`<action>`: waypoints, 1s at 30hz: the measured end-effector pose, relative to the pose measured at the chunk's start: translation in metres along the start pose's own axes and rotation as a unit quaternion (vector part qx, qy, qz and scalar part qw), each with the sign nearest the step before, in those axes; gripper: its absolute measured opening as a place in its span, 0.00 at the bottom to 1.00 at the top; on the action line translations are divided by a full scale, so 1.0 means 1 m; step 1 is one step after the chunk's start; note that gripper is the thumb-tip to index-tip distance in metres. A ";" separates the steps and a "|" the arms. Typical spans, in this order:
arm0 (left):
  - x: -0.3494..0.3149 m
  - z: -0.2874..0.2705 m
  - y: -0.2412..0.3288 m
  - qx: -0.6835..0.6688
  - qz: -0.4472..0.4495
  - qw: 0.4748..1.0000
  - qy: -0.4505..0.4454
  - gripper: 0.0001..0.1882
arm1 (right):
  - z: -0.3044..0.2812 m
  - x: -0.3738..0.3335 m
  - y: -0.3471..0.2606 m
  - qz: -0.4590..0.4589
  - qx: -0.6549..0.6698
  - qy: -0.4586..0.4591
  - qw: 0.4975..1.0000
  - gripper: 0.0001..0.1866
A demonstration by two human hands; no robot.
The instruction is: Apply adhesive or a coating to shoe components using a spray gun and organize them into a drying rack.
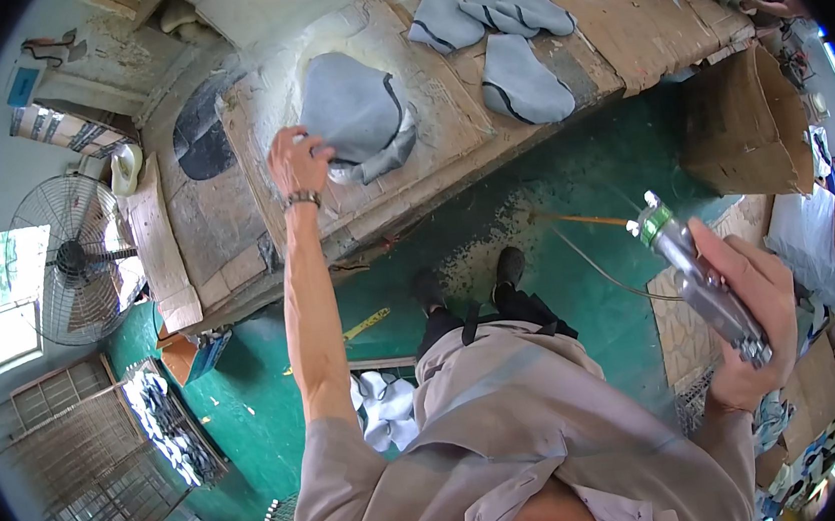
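On the cardboard-covered table, a stack of grey fabric pieces with dark edging [347,106] lies in a patch of whitish residue. My left hand [295,162] is at the left edge of this stack, fingers curled and closed on the rim of the grey fabric piece. Away to the right, my right hand [748,299] grips a metal spray gun [689,259] with a green ring near its nozzle, held over the floor and apart from the fabric. A thin hose [621,286] hangs near the gun. My right fingers are partly hidden behind the gun.
Several more grey fabric pieces [526,79] lie at the table's far right. A large cardboard box [746,123] stands right of the table, a wire-caged fan [71,259] to the left. Stacked white-grey pieces [386,404] sit low beside my legs. At far right is another person's arm [770,8].
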State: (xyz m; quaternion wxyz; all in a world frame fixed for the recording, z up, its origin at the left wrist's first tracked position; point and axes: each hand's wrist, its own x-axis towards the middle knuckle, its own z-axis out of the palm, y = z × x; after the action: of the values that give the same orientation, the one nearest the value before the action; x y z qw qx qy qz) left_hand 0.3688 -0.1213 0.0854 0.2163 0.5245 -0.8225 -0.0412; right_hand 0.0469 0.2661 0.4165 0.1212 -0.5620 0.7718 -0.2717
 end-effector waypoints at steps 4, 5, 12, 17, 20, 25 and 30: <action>0.040 -0.005 -0.004 -0.001 -0.028 0.998 -0.054 0.12 | -0.001 0.007 0.019 -0.118 0.107 -0.118 0.980 0.33; 0.047 -0.007 -0.004 -0.003 -0.034 0.996 -0.084 0.13 | -0.002 0.007 0.023 -0.173 0.089 -0.126 0.973 0.31; 0.063 -0.010 -0.010 -0.006 -0.049 0.980 -0.193 0.15 | -0.005 0.005 0.030 -0.231 0.126 -0.220 0.939 0.33; 0.074 -0.026 0.005 0.022 -0.003 0.978 -0.207 0.16 | -0.014 -0.003 0.048 -0.184 0.122 -0.185 0.958 0.33; 0.108 -0.055 0.051 0.070 0.081 0.988 -0.112 0.12 | -0.017 -0.017 0.067 -0.131 0.130 -0.157 0.970 0.34; 0.179 -0.108 0.164 0.071 0.158 0.985 0.019 0.11 | -0.006 -0.045 0.110 -0.031 0.235 -0.082 0.968 0.34; 0.207 -0.095 0.285 0.055 0.187 0.979 0.056 0.11 | 0.018 -0.081 0.144 0.071 0.229 -0.020 0.971 0.38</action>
State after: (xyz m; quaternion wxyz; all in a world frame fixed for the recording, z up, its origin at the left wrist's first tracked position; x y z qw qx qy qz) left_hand 0.0919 -0.1610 0.3195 0.2367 0.3744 -0.8934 0.0750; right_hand -0.0320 0.3683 0.3124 0.2807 -0.4682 0.7246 -0.4206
